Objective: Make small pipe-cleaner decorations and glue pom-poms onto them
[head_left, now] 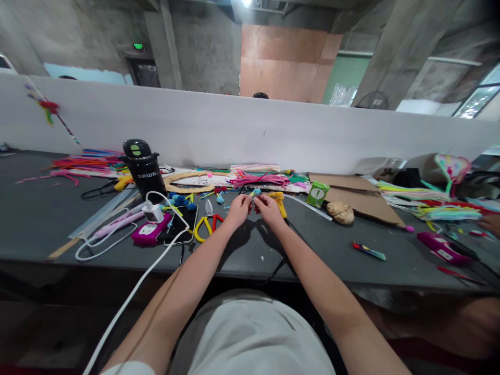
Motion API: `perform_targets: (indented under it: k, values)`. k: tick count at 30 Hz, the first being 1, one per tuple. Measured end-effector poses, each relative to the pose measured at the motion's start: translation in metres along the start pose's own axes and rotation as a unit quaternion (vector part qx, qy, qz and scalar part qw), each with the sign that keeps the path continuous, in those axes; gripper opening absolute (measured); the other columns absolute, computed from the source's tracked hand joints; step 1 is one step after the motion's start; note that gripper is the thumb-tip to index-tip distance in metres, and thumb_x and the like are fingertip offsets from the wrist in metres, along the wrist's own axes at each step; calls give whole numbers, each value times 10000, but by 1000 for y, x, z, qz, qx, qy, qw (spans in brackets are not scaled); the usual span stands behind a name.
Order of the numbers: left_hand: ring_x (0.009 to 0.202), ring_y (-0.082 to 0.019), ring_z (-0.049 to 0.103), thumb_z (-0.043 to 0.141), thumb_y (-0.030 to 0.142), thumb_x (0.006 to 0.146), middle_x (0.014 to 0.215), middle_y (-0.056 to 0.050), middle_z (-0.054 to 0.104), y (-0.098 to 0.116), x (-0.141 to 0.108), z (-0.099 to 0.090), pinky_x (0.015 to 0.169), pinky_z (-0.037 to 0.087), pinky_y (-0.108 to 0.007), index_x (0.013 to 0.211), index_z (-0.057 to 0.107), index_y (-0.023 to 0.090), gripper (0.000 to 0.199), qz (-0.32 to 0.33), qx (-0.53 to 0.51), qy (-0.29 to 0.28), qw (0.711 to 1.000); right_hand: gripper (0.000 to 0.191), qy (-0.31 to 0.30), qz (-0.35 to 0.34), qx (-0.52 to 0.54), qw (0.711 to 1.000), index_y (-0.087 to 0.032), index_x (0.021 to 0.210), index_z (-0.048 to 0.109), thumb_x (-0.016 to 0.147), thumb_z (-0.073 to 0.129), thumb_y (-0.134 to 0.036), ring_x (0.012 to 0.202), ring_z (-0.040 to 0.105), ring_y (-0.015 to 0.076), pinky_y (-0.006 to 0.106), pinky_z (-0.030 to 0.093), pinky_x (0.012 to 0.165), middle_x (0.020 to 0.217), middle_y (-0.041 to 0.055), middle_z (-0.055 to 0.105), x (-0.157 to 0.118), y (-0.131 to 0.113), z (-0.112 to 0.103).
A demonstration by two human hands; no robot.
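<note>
Just above the dark table (250, 260), my left hand (239, 209) and my right hand (269, 208) meet fingertip to fingertip. Between them is a small light-blue and yellow-green fuzzy piece (255, 192), which looks like bent pipe cleaner. Both hands pinch it, though the fingers partly cover it. A yellow glue gun (280, 203) lies right beside my right hand. Left of my left hand rest pliers (210, 221) with one yellow and one red handle, jaws pointing away. Small blue fuzzy bits (220, 198) lie close behind the pliers.
A black bottle (145, 169), a magenta power strip (150, 232) with a white charger and cable, and a phone (183, 229) stand to the left. Pink pipe cleaners (260, 179) lie behind. Rightward are a green box (317, 194), a stone-like lump (340, 213), cardboard (363, 200) and a utility knife (369, 250).
</note>
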State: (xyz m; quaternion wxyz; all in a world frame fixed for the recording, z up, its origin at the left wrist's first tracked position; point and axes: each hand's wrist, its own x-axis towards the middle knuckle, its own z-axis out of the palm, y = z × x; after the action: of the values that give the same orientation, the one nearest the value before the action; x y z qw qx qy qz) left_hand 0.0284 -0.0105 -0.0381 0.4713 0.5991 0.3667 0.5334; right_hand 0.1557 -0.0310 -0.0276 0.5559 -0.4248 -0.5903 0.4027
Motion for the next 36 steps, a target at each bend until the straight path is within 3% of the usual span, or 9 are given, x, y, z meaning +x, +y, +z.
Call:
perform_targets:
  k: [10,15,21,36]
  values:
    - [450,-68,439,672,530,720,535,42,486,10,-3,-2,465,357,-208,687,525,160,400,-42,-59,-2,997,356,-53,47,47,996,-175,776,577,699,628,-519,593,529,105,228,426,568,673,-4,595,-2,1,-2]
    - [471,-81,486,690,518,698,585,14,553,16,-5,-4,478,390,-221,710,568,151,387,-64,-53,41,996,385,8,8,-12,1000,-160,786,611,701,640,-534,543,500,107,242,424,553,593,-18,559,-1,-2,-9]
    - [462,-90,486,653,470,746,570,10,560,16,-5,-4,460,381,-223,700,581,151,330,-18,0,55,998,375,73,-40,-70,994,-167,835,630,734,608,-528,591,538,135,272,467,589,687,23,619,1,-6,-19]
    - [453,-101,480,622,437,764,540,10,557,16,-7,-2,466,376,-229,681,585,161,291,11,62,33,997,391,77,-71,-92,990,-172,861,625,766,586,-550,622,568,142,267,475,601,747,37,642,1,-3,-18]
